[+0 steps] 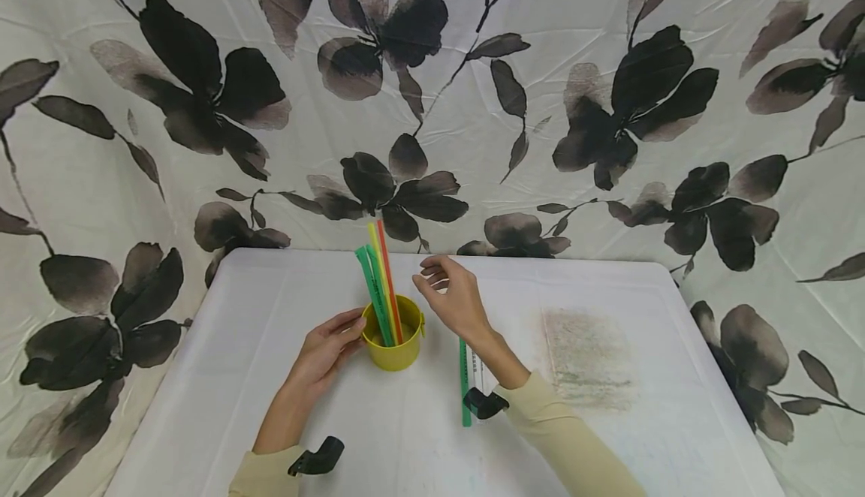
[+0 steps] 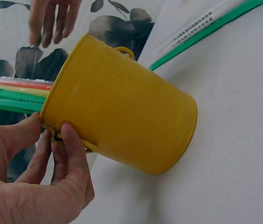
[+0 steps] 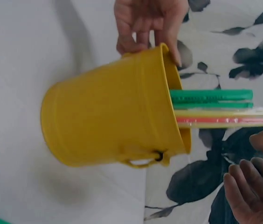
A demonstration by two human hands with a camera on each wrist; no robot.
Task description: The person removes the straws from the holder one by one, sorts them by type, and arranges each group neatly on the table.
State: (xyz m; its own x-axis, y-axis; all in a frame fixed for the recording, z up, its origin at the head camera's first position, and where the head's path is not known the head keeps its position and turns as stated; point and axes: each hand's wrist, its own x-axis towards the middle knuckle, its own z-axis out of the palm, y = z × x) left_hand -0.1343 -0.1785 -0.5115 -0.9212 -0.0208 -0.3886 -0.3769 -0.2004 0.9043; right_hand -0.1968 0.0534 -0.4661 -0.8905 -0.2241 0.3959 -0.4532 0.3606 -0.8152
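Observation:
A small yellow bucket [image 1: 395, 360] stands upright on the white table. My left hand [image 1: 326, 354] grips it at the left side, thumb at the rim and fingertips around the handle's hinge, as the left wrist view shows. Wrapped straws lean inside: green ones [image 1: 375, 298], a yellow one [image 1: 383, 283] and a red one [image 1: 390, 279]. Their lower ends are hidden by the bucket wall in the wrist views. To the right of the bucket, my right hand [image 1: 454, 294] hovers above rim height, fingers loosely bent, nothing in it.
Below my right forearm a green-wrapped straw [image 1: 465, 384] and a clear-wrapped one with black print [image 1: 477, 365] lie on the table [image 1: 203, 407]. A brownish smudge [image 1: 588, 358] marks the surface at right. Floral cloth [image 1: 500, 121] hangs behind.

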